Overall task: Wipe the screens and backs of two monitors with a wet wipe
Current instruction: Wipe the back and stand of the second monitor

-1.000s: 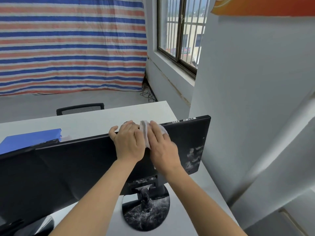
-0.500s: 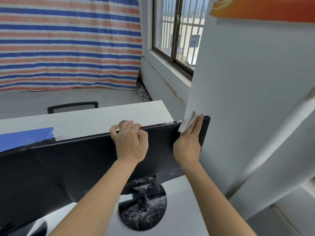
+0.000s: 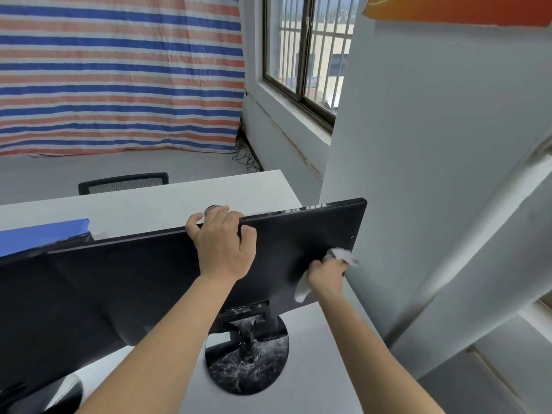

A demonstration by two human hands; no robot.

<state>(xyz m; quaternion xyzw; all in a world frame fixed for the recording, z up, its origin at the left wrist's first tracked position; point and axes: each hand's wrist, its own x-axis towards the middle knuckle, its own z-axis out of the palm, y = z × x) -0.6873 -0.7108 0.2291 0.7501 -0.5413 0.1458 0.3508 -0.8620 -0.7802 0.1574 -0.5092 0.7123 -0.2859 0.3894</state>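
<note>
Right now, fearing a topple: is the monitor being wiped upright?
Upright: monitor stands on its round base, left hand gripping its top edge.

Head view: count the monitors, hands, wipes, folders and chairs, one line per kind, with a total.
Monitors: 2, right monitor, left monitor
Hands: 2, left hand, right hand
Wet wipe: 1
Blue folder: 1
Chair: 1
Total: 7

monitor [image 3: 298, 252] on desk [image 3: 155, 204] | chair [image 3: 122, 182] behind desk | folder [image 3: 41, 234] left
</note>
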